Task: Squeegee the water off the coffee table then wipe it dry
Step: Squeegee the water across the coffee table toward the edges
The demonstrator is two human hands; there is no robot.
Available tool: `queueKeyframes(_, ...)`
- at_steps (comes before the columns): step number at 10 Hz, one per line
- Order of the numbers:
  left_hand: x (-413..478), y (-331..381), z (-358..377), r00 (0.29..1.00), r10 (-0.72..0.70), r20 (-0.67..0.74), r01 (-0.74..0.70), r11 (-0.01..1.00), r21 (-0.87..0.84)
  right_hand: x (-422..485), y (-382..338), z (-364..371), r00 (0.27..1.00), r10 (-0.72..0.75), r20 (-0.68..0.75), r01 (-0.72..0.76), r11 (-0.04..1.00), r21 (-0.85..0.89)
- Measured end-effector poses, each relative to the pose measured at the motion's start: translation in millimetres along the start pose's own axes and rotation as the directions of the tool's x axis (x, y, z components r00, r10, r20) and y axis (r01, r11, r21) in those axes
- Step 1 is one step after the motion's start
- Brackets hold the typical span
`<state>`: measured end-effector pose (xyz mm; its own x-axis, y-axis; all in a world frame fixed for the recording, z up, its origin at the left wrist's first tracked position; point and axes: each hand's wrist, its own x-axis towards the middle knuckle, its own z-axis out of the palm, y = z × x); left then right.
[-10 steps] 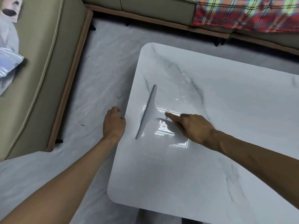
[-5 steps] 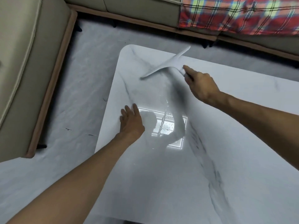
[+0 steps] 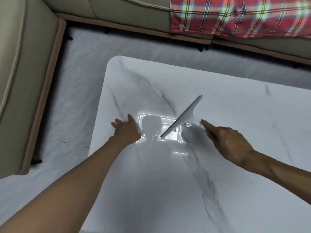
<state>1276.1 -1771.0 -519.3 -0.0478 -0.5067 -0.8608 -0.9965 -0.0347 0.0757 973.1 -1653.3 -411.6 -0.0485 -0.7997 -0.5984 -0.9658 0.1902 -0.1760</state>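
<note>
The white marble coffee table (image 3: 244,106) fills the middle and right of the view. My right hand (image 3: 225,142) grips the handle of a pale grey squeegee (image 3: 183,116), index finger stretched along it. The blade runs diagonally and rests on the tabletop over a bright ceiling-light reflection with water droplets (image 3: 171,135). My left hand (image 3: 126,130) lies flat on the table near its left edge, fingers spread, just left of the blade's lower end.
A beige sofa (image 3: 21,81) runs along the left side, and another section (image 3: 127,12) lies along the far side. A red plaid blanket (image 3: 239,15) covers the sofa at the top right. Pale marble floor (image 3: 75,98) lies between table and sofa.
The squeegee was lifted from near the left edge to the far corner, then came down onto the table nearer me. My left hand moved from the table's edge onto its top.
</note>
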Motion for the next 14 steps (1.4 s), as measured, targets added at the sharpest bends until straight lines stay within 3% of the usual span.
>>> queueKeyframes(2,-2,5,-2,1.0,-0.012,0.024,0.011,0.999,0.05,102,-11,-44,0.956,0.065,-0.287,-0.01,0.982,0.188)
queueKeyframes(4,-8,8,-10,0.998,0.018,0.052,-0.022,0.996,0.089,107,-12,-15,0.955,0.162,-0.247,-0.108,0.97,0.219)
queueKeyframes(7,-18,8,-11,1.0,0.003,0.024,-0.005,0.998,0.064,-39,-13,28,0.982,0.189,0.004,-0.182,0.943,0.28)
queueKeyframes(8,-15,5,0,0.999,-0.025,-0.026,0.026,0.999,0.048,-14,-4,4,0.958,0.243,-0.155,-0.183,0.928,0.324)
queueKeyframes(9,-16,1,9,0.995,-0.017,-0.093,0.02,1.0,0.025,36,-1,-21,0.928,0.305,-0.216,-0.218,0.911,0.351)
queueKeyframes(10,-25,-2,18,0.99,0.003,-0.139,-0.011,0.998,-0.054,98,-3,-42,0.866,0.491,-0.096,-0.357,0.74,0.569)
queueKeyframes(11,-32,6,29,0.984,0.02,-0.174,-0.029,0.998,-0.052,98,-8,-28,0.86,0.504,-0.08,-0.38,0.738,0.557)
queueKeyframes(12,-32,14,36,0.992,0.025,-0.127,-0.031,0.999,-0.041,47,-16,19,0.924,0.355,-0.14,-0.277,0.877,0.393)
queueKeyframes(14,-33,-3,21,0.993,0.074,-0.091,-0.08,0.994,-0.067,-34,-26,44,0.985,0.172,0.02,-0.17,0.935,0.311)
